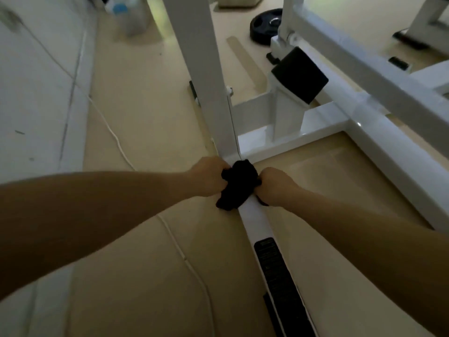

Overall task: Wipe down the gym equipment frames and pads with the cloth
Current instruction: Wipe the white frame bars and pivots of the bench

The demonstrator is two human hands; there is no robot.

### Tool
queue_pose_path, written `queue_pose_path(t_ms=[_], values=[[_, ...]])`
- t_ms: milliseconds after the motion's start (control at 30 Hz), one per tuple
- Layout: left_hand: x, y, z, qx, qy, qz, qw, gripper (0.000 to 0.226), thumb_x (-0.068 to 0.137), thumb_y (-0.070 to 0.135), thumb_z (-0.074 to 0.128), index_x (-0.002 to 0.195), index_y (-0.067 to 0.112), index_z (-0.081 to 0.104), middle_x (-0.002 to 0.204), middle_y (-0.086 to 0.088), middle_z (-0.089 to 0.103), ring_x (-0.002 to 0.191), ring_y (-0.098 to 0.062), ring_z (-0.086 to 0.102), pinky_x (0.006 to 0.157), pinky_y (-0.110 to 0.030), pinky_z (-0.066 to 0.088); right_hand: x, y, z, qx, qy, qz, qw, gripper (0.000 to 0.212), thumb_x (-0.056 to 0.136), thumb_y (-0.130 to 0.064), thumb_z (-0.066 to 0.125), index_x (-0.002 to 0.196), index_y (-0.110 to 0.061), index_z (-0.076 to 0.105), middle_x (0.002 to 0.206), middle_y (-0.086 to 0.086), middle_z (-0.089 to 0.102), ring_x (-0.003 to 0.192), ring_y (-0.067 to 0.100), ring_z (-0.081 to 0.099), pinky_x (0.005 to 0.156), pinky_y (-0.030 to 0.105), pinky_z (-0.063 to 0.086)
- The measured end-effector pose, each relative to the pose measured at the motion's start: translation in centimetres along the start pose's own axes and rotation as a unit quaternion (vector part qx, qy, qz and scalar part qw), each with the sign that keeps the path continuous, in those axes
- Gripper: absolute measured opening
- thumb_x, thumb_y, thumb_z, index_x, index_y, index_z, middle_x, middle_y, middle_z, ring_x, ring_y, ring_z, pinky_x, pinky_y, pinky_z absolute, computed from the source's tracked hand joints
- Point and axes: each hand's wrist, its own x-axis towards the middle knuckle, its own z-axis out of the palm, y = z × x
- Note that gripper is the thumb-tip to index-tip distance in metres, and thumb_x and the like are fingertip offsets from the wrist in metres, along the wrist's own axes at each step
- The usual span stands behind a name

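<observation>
A black cloth (237, 184) is draped over the white floor bar (256, 220) of a gym machine frame, just in front of the white upright post (206, 76). My left hand (210, 177) grips the cloth's left end. On the other side my right hand (275, 184) grips its right end. Both hands are low, on either side of the bar. A black pad (300, 74) sits on the frame behind the post.
A black label strip (274, 266) lies on the floor bar near me. White frame beams (379, 132) run off to the right. A black weight plate (266, 24) lies on the beige floor at the back. A white cable (109, 127) trails along the wall on the left.
</observation>
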Motion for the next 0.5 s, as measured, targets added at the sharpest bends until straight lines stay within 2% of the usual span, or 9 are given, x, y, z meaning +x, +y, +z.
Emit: queue_pose_path(t_ms=[33, 67, 133, 167, 233, 300, 367, 433, 500], values=[[-1.0, 0.1, -1.9, 0.003, 0.009, 0.008, 1.0, 0.022, 0.086, 0.009, 0.053, 0.101, 0.004, 0.069, 0.104, -0.011, 0.068, 0.085, -0.017, 0.056, 0.071, -0.023, 0.039, 0.0, -0.5, -1.2, 0.068, -0.006, 0.027, 0.997, 0.021, 0.091, -0.005, 0.051, 0.072, -0.002, 0.057, 0.077, 0.015, 0.057, 0.07, 0.023, 0.057, 0.061, 0.026, 0.046], [-1.7, 0.0, -3.2, 0.003, 0.022, 0.018, 1.0, 0.022, 0.083, 0.008, 0.055, 0.099, 0.006, 0.07, 0.099, -0.005, 0.069, 0.083, -0.014, 0.055, 0.071, -0.021, 0.038, 0.1, -0.9, -2.3, 0.16, -0.012, 0.059, 0.985, 0.016, 0.09, -0.002, 0.051, 0.079, 0.002, 0.061, 0.077, 0.016, 0.058, 0.066, 0.024, 0.058, 0.058, 0.026, 0.05], [-2.8, -0.1, -4.4, -0.029, 0.07, 0.021, 0.997, 0.02, 0.082, 0.009, 0.061, 0.101, 0.011, 0.068, 0.096, 0.003, 0.064, 0.086, -0.011, 0.053, 0.072, -0.019, 0.037, -0.3, -2.2, -4.5, 0.328, -0.002, 0.114, 0.938, 0.018, 0.092, -0.001, 0.05, 0.101, 0.005, 0.065, 0.077, 0.017, 0.06, 0.058, 0.024, 0.059, 0.045, 0.023, 0.051], [-2.9, -0.4, -4.4, -0.073, 0.104, 0.003, 0.992, 0.019, 0.082, 0.011, 0.063, 0.101, 0.013, 0.067, 0.095, 0.004, 0.061, 0.087, -0.011, 0.053, 0.071, -0.018, 0.037, -0.2, -2.9, -5.2, 0.353, 0.009, 0.114, 0.929, 0.019, 0.092, -0.001, 0.051, 0.105, 0.002, 0.065, 0.078, 0.017, 0.061, 0.057, 0.023, 0.059, 0.044, 0.023, 0.051], [-2.4, -1.1, -3.8, -0.191, 0.185, -0.05, 0.963, 0.014, 0.083, 0.014, 0.065, 0.096, 0.016, 0.061, 0.091, 0.005, 0.059, 0.082, -0.012, 0.054, 0.064, -0.019, 0.039, 0.6, -4.2, -6.4, 0.35, 0.054, 0.107, 0.929, 0.02, 0.091, 0.001, 0.053, 0.105, -0.003, 0.066, 0.088, 0.02, 0.063, 0.06, 0.026, 0.061, 0.048, 0.028, 0.054], [-0.9, -1.9, -2.5, -0.301, 0.259, -0.113, 0.911, 0.012, 0.083, 0.015, 0.066, 0.086, 0.017, 0.054, 0.083, 0.003, 0.058, 0.075, -0.015, 0.054, 0.06, -0.022, 0.039, 2.2, -4.6, -7.2, 0.321, 0.102, 0.126, 0.933, 0.022, 0.087, 0.003, 0.057, 0.106, 0.0, 0.067, 0.095, 0.022, 0.063, 0.074, 0.033, 0.065, 0.065, 0.039, 0.058], [0.7, -2.4, -0.5, -0.374, 0.313, -0.162, 0.858, 0.019, 0.082, 0.015, 0.067, 0.078, 0.016, 0.049, 0.076, 0.002, 0.054, 0.073, -0.019, 0.053, 0.061, -0.026, 0.038, 3.6, -4.3, -6.9, 0.294, 0.148, 0.137, 0.934, 0.018, 0.083, 0.003, 0.059, 0.099, 0.0, 0.065, 0.095, 0.02, 0.064, 0.086, 0.032, 0.065, 0.08, 0.044, 0.057], [1.9, -1.8, 1.7, -0.48, 0.28, -0.2, 0.807, 0.022, 0.083, 0.024, 0.07, 0.08, 0.013, 0.051, 0.078, -0.001, 0.057, 0.075, -0.021, 0.056, 0.063, -0.031, 0.044, 4.3, -3.7, -4.9, 0.291, 0.149, 0.125, 0.937, 0.008, 0.086, -0.002, 0.052, 0.089, -0.005, 0.058, 0.09, 0.018, 0.061, 0.08, 0.03, 0.061, 0.074, 0.037, 0.055], [2.6, -0.9, 4.3, -0.564, 0.206, -0.216, 0.77, 0.027, 0.085, 0.032, 0.071, 0.093, 0.012, 0.053, 0.09, -0.002, 0.061, 0.082, -0.018, 0.061, 0.07, -0.031, 0.052, 4.4, -3.2, -1.1, 0.22, 0.082, 0.111, 0.966, 0.01, 0.089, -0.01, 0.048, 0.091, -0.004, 0.055, 0.091, 0.015, 0.057, 0.079, 0.024, 0.055, 0.067, 0.03, 0.046]])
